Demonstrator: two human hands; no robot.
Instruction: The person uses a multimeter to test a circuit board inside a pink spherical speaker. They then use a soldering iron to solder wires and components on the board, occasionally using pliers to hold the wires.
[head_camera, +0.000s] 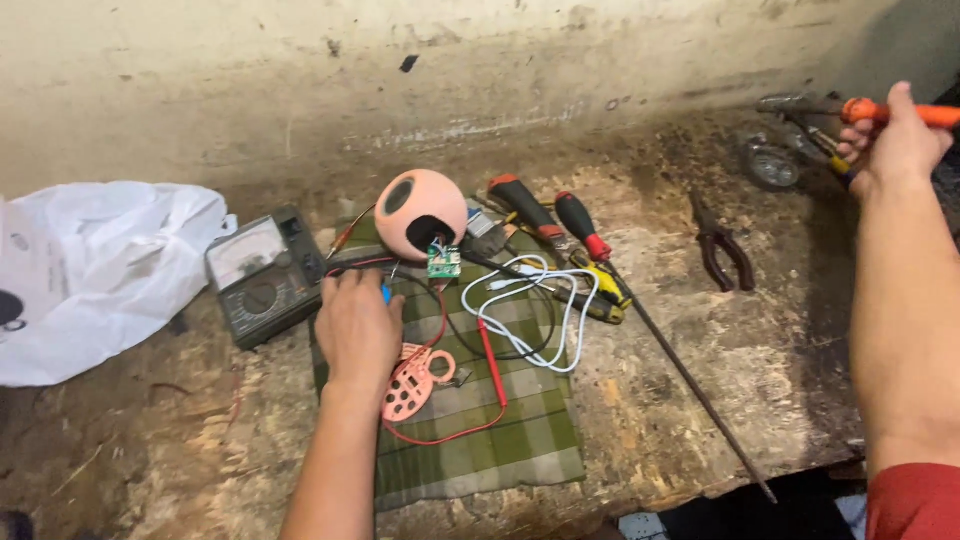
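Worn wooden workbench (700, 400): left hand (357, 330) rests flat, empty, on green plaid cloth (500, 440); right hand (895, 140), far right, grips orange-handled tool (900, 112).

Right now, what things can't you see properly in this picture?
- Left hand, head view: its fingertips curl under, hiding whatever they pinch.
- Orange-handled tool in the right hand: the picture's right edge cuts it off.
- Meter: dial markings too small.
- Green circuit board: parts too tiny.

Single head view, looking steeply down at workbench (700, 400), near, facing wall.
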